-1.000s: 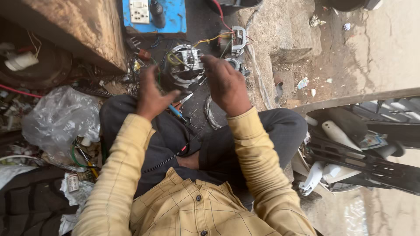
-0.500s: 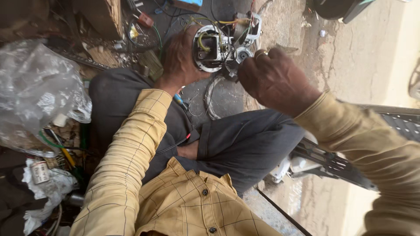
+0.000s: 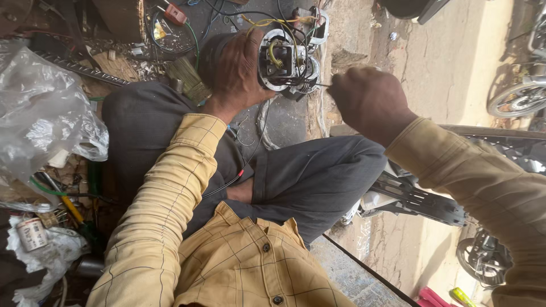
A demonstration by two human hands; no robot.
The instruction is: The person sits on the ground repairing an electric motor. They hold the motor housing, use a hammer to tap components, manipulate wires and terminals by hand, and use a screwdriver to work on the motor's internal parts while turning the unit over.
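Left hand [image 3: 236, 71] clamps round wired motor assembly [image 3: 282, 61] at its 3 o'clock. Right hand [image 3: 369, 102], fist closed on thin tool [image 3: 318, 85], tip touching assembly. Clear plastic bag [image 3: 42, 122] at 9 o'clock, contents unclear.

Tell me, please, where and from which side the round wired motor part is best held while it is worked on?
Probably by its round outer rim, from the closed back, as the left hand does now. The round motor part turns its open face, with yellow wires, toward the right hand, so a back grip leaves that face free.
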